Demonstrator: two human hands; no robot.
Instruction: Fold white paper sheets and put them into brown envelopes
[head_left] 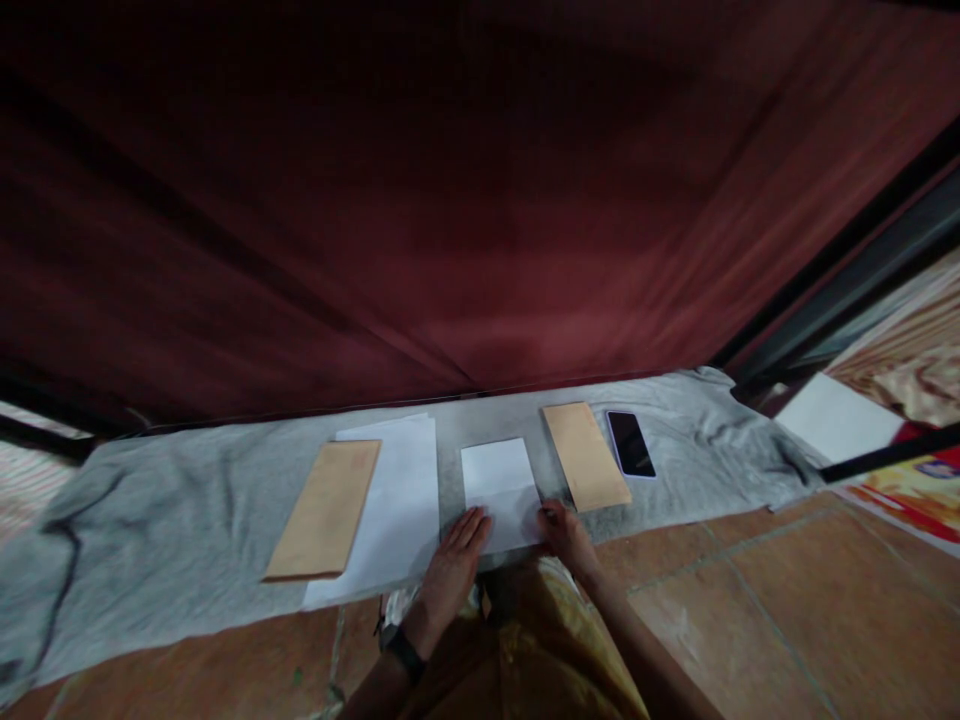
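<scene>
A white sheet of paper [501, 480] with a crease across it lies in front of me on the grey cloth. My left hand [463, 540] rests flat on its lower left part, fingers stretched out. At the lower right edge of that sheet, my right hand [559, 527] has its fingers curled and pinched on the paper. Larger white sheets [401, 500] lie to the left, partly under a brown envelope [330, 508]. Another brown envelope [587, 455] lies to the right of the creased sheet.
A phone [632, 444] with a dark screen lies beside the right envelope. The grey cloth [180, 520] covers a long, low surface, backed by a dark red fabric [480, 250]. Tiled floor [720, 590] shows at the front. A white flat object [838, 420] is at the far right.
</scene>
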